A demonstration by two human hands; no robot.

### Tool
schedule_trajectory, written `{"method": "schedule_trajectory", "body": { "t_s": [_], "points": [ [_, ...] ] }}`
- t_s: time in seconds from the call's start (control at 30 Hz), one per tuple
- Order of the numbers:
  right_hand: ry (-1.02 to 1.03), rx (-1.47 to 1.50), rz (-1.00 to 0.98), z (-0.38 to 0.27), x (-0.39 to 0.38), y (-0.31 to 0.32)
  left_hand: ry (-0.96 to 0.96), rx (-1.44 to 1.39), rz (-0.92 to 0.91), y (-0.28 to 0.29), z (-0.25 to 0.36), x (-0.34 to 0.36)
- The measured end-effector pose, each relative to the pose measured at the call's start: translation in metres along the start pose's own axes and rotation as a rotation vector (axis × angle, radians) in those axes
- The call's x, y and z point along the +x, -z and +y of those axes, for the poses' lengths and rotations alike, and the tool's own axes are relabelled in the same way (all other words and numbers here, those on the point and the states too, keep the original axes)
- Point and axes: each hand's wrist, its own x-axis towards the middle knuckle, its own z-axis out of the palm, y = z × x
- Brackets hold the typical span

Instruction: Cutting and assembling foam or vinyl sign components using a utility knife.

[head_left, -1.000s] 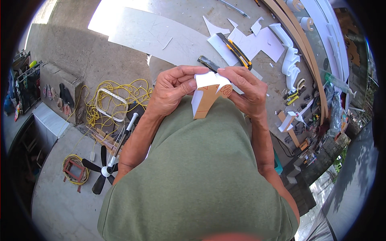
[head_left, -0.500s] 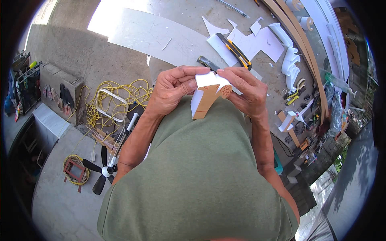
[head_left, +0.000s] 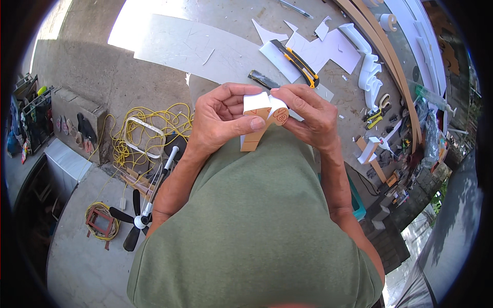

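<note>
Between both hands is a small built-up shape (head_left: 261, 111) with a brown board face, pencil-like markings on it and white strip sides. My left hand (head_left: 218, 120) grips its left side, with the thumb lying across the brown face and the fingers behind. My right hand (head_left: 314, 117) pinches the rounded right end, index finger and thumb on the white strip. The lower stem of the piece points down toward my shirt. Just beyond the hands lies a dark-handled tool (head_left: 263, 79), and past it a black and yellow utility knife (head_left: 307, 72) rests on a white offcut.
White sheet scraps (head_left: 334, 49), curved white pieces (head_left: 368, 77) and yellow-handled scissors (head_left: 377, 114) lie on the work surface. Long brown strips (head_left: 393, 66) bend along the right. On the left floor are tangled yellow cord (head_left: 120, 141) and a black-bladed fan (head_left: 138, 222).
My left thumb has moved from the left edge of the piece onto its brown face. The piece has shifted slightly left, and the right hand has moved with it.
</note>
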Motion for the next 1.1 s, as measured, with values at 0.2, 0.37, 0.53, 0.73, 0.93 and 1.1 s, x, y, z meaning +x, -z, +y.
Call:
{"method": "schedule_trajectory", "body": {
  "t_s": [0.2,0.37,0.53,0.73,0.93,1.1],
  "points": [
    [0.008,-0.019,0.017,-0.001,-0.001,-0.002,-0.074,-0.064,-0.045,0.005,-0.004,0.001],
    [0.016,-0.001,0.033,0.002,-0.002,-0.003,-0.014,-0.03,-0.004,0.004,-0.004,0.001],
    [-0.003,0.015,0.029,0.002,0.0,-0.004,-0.002,-0.024,0.01,0.005,-0.003,0.002],
    [-0.413,0.585,-0.037,0.01,0.0,0.002,-0.087,-0.017,0.064,0.012,-0.005,0.005],
    [-0.491,0.85,0.007,-0.003,-0.001,-0.001,-0.242,0.084,0.06,0.012,-0.002,0.006],
    [-0.472,0.739,0.043,-0.014,0.003,-0.004,-0.328,0.044,-0.042,0.017,-0.004,0.006]
  ]
}}
